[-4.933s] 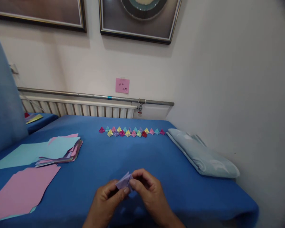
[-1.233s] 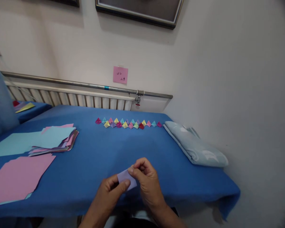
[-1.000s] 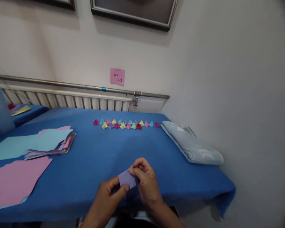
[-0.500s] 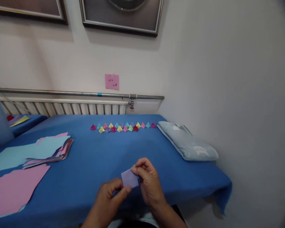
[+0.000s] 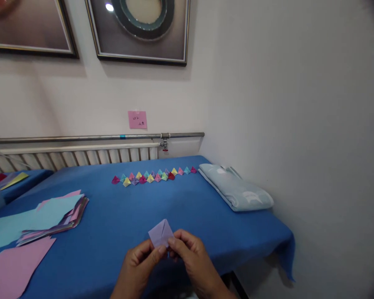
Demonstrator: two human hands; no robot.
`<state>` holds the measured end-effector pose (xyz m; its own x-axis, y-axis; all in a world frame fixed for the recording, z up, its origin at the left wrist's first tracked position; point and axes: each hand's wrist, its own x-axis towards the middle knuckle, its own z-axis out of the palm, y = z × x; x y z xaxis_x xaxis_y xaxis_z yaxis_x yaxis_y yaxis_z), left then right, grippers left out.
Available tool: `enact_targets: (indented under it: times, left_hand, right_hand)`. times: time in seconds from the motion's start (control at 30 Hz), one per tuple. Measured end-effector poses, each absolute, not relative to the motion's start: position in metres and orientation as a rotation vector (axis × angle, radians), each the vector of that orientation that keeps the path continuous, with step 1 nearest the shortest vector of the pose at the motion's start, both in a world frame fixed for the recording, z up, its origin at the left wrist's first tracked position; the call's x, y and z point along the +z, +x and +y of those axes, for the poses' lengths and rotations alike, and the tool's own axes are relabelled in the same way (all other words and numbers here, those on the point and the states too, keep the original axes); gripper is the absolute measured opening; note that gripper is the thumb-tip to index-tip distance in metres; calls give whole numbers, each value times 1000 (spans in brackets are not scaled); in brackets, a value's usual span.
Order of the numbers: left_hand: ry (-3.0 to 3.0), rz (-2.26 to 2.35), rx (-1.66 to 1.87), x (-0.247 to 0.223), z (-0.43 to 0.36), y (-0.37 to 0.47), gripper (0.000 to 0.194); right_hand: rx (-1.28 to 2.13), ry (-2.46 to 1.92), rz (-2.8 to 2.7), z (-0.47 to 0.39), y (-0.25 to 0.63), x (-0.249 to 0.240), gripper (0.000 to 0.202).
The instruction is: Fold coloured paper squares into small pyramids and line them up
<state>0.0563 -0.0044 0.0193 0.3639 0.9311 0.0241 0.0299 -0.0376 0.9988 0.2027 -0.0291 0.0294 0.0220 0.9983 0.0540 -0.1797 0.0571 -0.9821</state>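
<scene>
A small folded square of lilac paper (image 5: 161,233) is held over the near part of the blue-covered table, with a crease or flap edge running up to its top corner. My left hand (image 5: 140,261) pinches its lower left edge between thumb and fingers. On the lower right corner, the thumb and fingers of my right hand (image 5: 191,257) are closed as well. Both thumbs lie on the near face, close together; the fingertips behind the paper are mostly hidden.
Two rows of small folded paper pieces (image 5: 150,178) lie towards the back. At the left are a stack of coloured paper sheets (image 5: 54,211) and pink sheets (image 5: 17,265). A folded pale blue cloth (image 5: 237,189) lies by the right wall. A radiator (image 5: 90,157) stands behind the table (image 5: 112,232).
The lilac square has been turned and now shows a crease towards its top corner. My right hand has moved from its upper right corner down to the lower right. The camera view has tilted up.
</scene>
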Motion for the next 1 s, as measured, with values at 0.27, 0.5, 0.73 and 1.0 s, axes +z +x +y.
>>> enact_targets:
  times: [0.27, 0.5, 0.73, 1.0]
  left_hand:
    - [1465, 964, 954, 24, -8, 56, 31]
    - [1522, 930, 832, 12, -4, 48, 30]
    - [1483, 963, 821, 6, -2, 38, 29]
    - [1408, 990, 852, 12, -2, 33, 31]
  right_hand:
    - [1288, -1014, -1118, -27, 201, 38, 19]
    - [1280, -1044, -1025, -21, 195, 30, 24]
    - [1295, -1107, -972, -13, 189, 22, 26]
    - [1335, -1093, -1002, -11, 180, 24, 25]
